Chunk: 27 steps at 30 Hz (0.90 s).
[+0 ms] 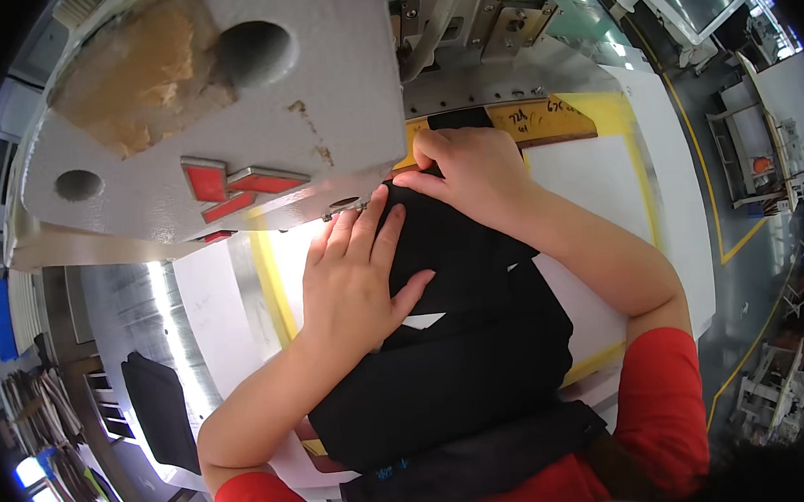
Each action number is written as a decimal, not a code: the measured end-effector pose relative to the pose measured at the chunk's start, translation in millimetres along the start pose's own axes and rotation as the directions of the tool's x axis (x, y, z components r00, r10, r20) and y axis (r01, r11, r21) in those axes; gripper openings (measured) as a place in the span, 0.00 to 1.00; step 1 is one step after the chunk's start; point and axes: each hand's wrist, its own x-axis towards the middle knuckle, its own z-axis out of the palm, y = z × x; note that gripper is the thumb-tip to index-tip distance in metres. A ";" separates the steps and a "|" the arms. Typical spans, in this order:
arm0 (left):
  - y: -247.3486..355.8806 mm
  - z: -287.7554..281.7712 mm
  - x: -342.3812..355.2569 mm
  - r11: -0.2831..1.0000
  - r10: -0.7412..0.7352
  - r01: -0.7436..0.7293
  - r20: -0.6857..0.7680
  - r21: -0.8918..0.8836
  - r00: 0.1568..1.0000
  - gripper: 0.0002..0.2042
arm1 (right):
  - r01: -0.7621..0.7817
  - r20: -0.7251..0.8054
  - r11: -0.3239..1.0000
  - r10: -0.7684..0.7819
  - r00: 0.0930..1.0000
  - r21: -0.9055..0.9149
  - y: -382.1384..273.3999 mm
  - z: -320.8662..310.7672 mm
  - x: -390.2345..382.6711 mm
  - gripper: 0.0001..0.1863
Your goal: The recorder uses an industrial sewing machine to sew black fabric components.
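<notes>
A black fabric piece (466, 340) lies on the white, yellow-edged work surface (604, 178) of a sewing machine. My left hand (352, 274) rests flat on the cloth with the fingers spread, pressing it down just below the grey machine head (221, 105). My right hand (471, 170) pinches the far edge of the black cloth close to the needle area, next to a yellow-brown guide bar (543, 119). A small white tag (424, 321) shows on the cloth beside my left thumb.
More black fabric (476, 467) bunches at my lap. Another black piece (161, 410) lies on the metal shelf at the left. Racks and other machines (763, 156) stand at the right, beyond a green floor with yellow lines.
</notes>
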 end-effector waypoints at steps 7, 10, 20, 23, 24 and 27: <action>2.2 0.0 -3.7 1.000 -0.015 0.014 0.027 0.019 1.000 0.32 | -0.160 -0.095 0.974 0.176 0.980 0.161 29.0 -18.6 -38.2 0.10; 4.0 -3.4 -2.4 0.998 -0.018 0.015 0.053 0.060 0.998 0.33 | -0.210 -0.089 0.944 0.239 0.967 0.256 34.6 -27.7 -49.0 0.08; 5.8 -5.9 2.6 0.998 -0.062 0.057 0.122 0.040 0.991 0.34 | -0.458 0.047 0.866 0.459 0.887 0.198 39.7 -35.6 -46.8 0.08; 6.2 -1.9 1.4 0.996 -0.031 0.025 0.063 0.088 0.998 0.35 | -0.124 -0.217 0.992 0.127 0.968 0.028 37.9 -30.4 -54.4 0.12; 7.7 -2.7 1.8 0.995 -0.036 0.029 0.072 0.100 0.997 0.35 | -0.001 -0.226 0.997 -0.016 0.974 -0.073 25.0 -31.0 -58.5 0.14; 8.3 -2.4 2.1 0.995 -0.031 0.023 0.079 0.098 0.996 0.35 | 0.141 -0.057 0.987 -0.146 0.988 -0.077 -12.1 -14.3 -66.3 0.25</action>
